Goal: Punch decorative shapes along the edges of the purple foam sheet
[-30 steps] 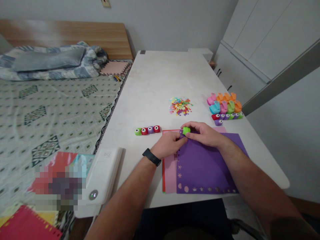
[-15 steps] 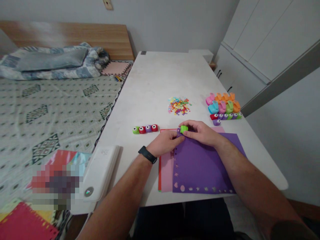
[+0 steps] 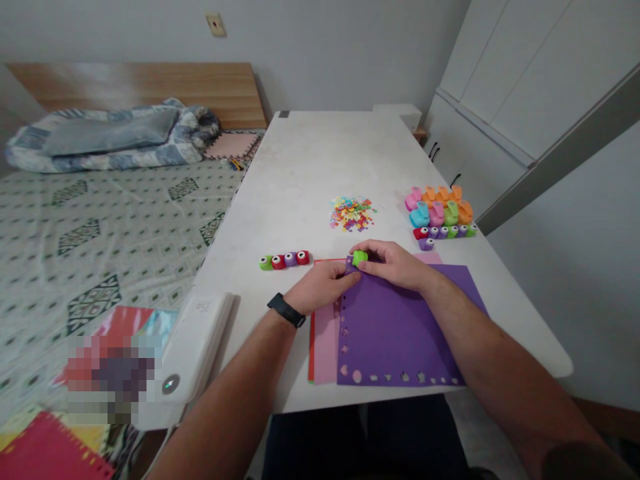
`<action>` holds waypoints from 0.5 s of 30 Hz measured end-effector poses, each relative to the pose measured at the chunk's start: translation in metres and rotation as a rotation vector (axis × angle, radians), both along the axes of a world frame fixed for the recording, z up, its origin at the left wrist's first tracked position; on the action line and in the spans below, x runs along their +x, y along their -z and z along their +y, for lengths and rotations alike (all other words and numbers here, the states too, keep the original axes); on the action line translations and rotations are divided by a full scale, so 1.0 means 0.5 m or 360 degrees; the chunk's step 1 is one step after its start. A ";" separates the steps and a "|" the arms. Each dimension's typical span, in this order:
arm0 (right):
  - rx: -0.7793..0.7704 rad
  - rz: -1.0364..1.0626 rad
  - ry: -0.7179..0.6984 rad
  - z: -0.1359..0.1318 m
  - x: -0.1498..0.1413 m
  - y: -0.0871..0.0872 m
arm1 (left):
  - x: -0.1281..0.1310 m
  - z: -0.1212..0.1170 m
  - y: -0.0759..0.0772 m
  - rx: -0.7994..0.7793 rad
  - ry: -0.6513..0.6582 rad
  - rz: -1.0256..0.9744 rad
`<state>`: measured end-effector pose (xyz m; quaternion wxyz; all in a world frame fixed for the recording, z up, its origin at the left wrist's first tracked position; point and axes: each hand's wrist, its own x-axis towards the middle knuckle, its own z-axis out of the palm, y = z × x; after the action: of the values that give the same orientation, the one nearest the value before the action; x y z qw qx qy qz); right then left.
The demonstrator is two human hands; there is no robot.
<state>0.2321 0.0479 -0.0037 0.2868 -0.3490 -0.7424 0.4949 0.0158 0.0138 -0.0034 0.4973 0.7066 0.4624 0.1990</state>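
No readable wording anywhere. White device at table's left edge: faint grey mark on top, illegible; round dark panel shows a green glint, any figures too small to read.

The purple paper lies mostly flat, partly over pink paper, and has little holes in a line along its near edge and up its left side, with a heart and a round one by the near left corner. The punch is small and bright green, and sits at the purple paper's far edge, near the left corner.
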 end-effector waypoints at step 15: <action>-0.0068 0.0018 0.0034 -0.004 0.001 0.004 | -0.003 0.004 0.000 0.0035 0.0092 -0.0006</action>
<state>0.2327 0.0457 -0.0058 0.2886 -0.3601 -0.7263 0.5094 0.0143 0.0157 -0.0035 0.4960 0.7246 0.4387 0.1912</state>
